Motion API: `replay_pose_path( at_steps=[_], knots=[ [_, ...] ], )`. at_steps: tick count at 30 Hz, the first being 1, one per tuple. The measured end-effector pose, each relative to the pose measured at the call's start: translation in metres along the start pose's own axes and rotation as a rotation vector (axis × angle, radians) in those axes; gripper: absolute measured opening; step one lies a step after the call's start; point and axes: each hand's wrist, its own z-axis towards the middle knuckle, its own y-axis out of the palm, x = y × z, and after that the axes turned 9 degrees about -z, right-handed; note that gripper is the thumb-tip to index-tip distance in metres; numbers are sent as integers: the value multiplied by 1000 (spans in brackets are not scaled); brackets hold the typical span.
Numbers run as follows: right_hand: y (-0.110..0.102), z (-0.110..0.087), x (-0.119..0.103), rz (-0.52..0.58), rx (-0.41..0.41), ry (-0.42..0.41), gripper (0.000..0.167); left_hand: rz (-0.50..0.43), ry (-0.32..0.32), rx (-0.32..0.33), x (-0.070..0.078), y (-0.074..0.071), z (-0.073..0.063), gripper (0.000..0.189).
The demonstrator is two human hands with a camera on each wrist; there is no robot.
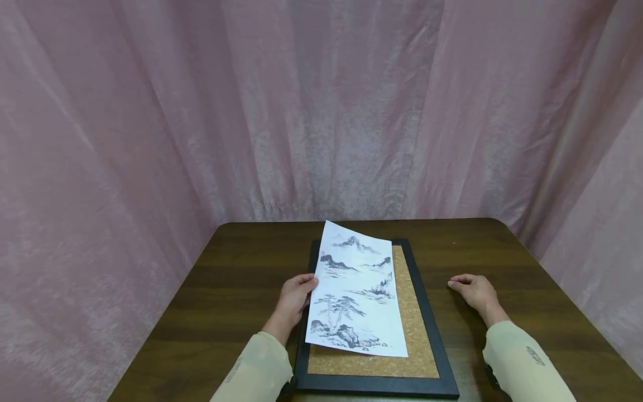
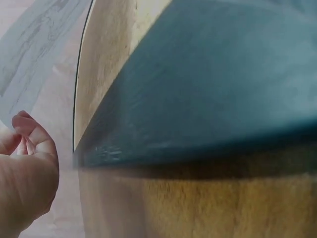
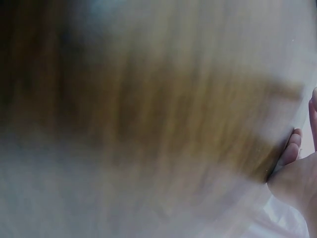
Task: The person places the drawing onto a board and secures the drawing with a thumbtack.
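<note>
A white sheet of paper (image 1: pixel 354 296) printed with an ink landscape of mountains and trees hangs slightly tilted over a corkboard (image 1: pixel 373 367) with a black frame. My left hand (image 1: pixel 295 298) pinches the sheet's left edge between thumb and fingers. The left wrist view shows this hand (image 2: pixel 29 173) at the side, with the sheet (image 2: pixel 37 54) beyond its fingertips. Over the table, right of the board, my right hand (image 1: pixel 474 293) has loosely bent fingers with nothing visible in them. Only part of that hand (image 3: pixel 297 168) shows in the right wrist view.
The board lies on a dark brown wooden table (image 1: pixel 241 279) with rounded far corners. Pink curtains (image 1: pixel 321 111) hang behind and at both sides of it. The board's dark frame (image 2: pixel 198 84) fills much of the left wrist view. The right wrist view is largely blurred tabletop.
</note>
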Motion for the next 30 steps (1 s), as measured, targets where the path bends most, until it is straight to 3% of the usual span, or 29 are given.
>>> replay_pose_path(
  at_steps=[9, 25, 30],
  knots=[
    [-5, -3, 2, 76, -17, 44, 44, 21, -12, -64, 0, 8, -3, 23],
    [-7, 0, 5, 147, -22, 65, 47, 349, -2, -186, -1, 10, -12, 20],
    [-5, 2, 6, 127, -12, 55, 46, 401, 13, -226, -1, 11, -14, 22]
  ],
)
